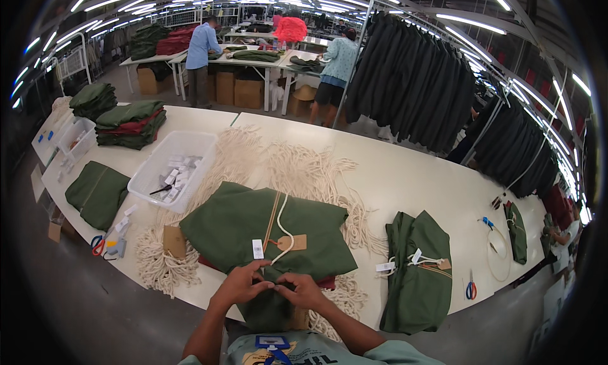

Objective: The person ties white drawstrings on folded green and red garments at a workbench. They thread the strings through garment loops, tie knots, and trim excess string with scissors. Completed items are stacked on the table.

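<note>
A green folded fabric piece (221, 216) lies in front of me, with tan stripes and a little dark red fabric at its near edge. Across it runs a cream cord (282, 222), which leads down toward my hands; a brown card tag (293, 243) and a white label (257, 249) rest beside it. My left hand (244, 284) and my right hand (301, 291) meet at the near edge. Both are closed in a pinch on the green fabric, fingertips almost touching. Whether the cord's end is between them is hidden.
Cream cords (297, 165) spread behind and under the fabric. A white basket (174, 168) holds labels and a dark tool. Green folded pieces (418, 270) lie right, with scissors (470, 289) beside them; more scissors (97, 244) lie left. Two people work at tables beyond.
</note>
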### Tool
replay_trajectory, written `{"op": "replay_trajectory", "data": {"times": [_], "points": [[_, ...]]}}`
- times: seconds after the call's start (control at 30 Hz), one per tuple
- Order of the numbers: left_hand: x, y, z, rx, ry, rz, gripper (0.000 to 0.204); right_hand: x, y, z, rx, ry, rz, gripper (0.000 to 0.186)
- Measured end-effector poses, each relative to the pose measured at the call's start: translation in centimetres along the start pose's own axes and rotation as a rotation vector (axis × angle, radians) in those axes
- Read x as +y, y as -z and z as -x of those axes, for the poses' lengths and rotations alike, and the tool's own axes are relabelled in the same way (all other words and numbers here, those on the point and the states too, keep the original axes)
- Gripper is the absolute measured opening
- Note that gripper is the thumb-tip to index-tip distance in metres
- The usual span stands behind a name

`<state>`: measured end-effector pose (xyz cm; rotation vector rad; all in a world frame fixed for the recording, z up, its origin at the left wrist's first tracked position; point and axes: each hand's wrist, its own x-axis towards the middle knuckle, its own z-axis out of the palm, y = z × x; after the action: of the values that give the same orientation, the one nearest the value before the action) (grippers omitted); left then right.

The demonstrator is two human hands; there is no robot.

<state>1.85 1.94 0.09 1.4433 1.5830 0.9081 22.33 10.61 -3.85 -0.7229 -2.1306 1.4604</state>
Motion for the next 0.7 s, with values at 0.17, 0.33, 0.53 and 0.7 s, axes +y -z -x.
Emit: {"op": "replay_trajectory", "data": {"times": [0.17, 0.33, 0.53, 0.7], "points": [[-2.1, 1.8, 0.1, -0.097, -0.004, -0.152, 0.02, 0.8, 2.0, -0.1, 0.01, 0.04, 0.101, 0.013], [-2.3, 0.6, -0.7, -0.083, -0.141, -0.295, 0.02, 0.0, -0.2, -1.3, 0.082, 0.188, 0.159, 0.018], [-0.7, 2.8, 1.2, 0.001, -0.128, -0.4, 0.016, -0.8, -0.6, -1.5, 0.036, 0.111, 0.022, 0.018], [-1.3, 4.9, 2.5, 0.06, -0.224, -0.663, 0.015, 1.0, 0.8, -1.7, -0.21, 0.173, 0.308, 0.027]]}}
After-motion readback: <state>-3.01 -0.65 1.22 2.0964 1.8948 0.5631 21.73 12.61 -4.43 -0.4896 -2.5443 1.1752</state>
